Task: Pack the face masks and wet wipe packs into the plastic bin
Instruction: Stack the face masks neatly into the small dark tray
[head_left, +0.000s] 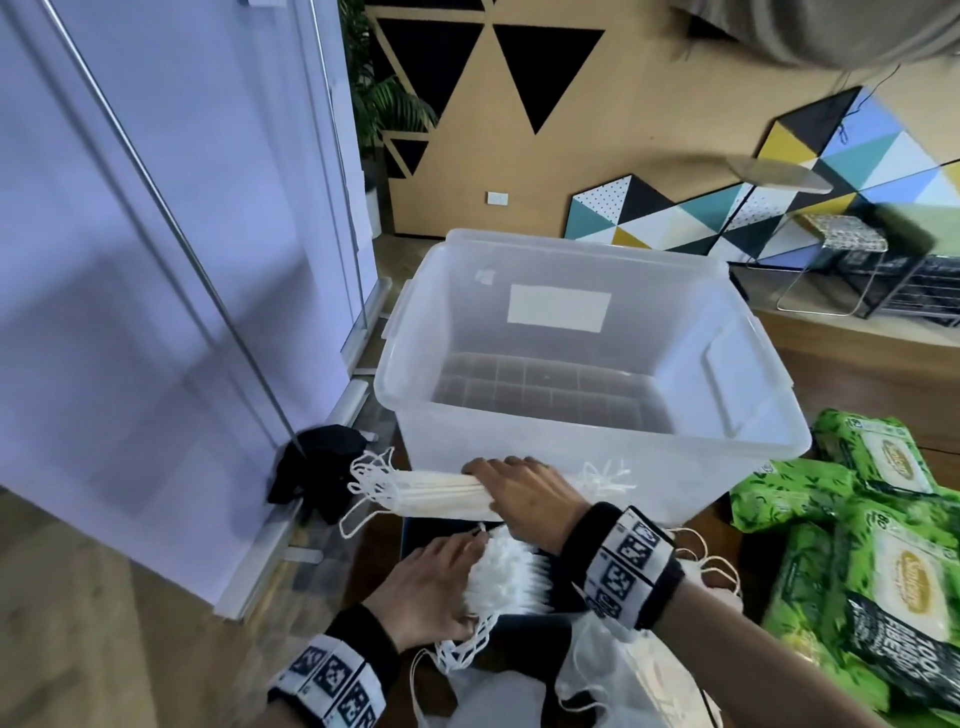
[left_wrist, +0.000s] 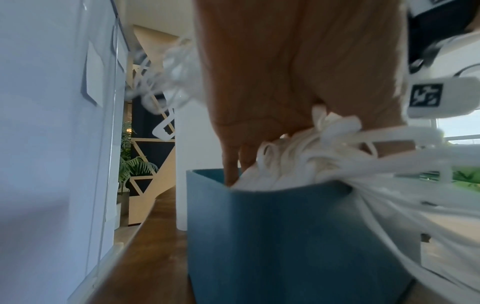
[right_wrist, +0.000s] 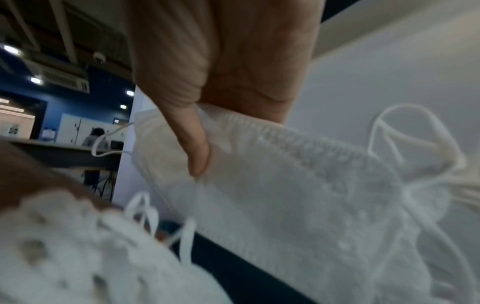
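Observation:
A clear plastic bin (head_left: 769, 447) stands in front of me with nothing inside. My right hand (head_left: 524, 493) grips a flat stack of white face masks (head_left: 441, 493), held level against the bin's near wall below its rim. In the right wrist view the thumb presses into that stack of masks (right_wrist: 298, 185). My left hand (head_left: 431, 592) grips a second bundle of masks (head_left: 509, 577) at the top of a blue box (left_wrist: 285, 236). Green wet wipe packs (head_left: 883, 545) lie in a heap to the right of the bin.
A clear plastic bag with more masks (head_left: 634, 670) lies at the near edge. A black cloth (head_left: 311, 467) sits by the white wall panel (head_left: 130, 312) on the left. The brown tabletop (left_wrist: 145, 257) runs along that panel. A wire stool (head_left: 841, 260) stands far right.

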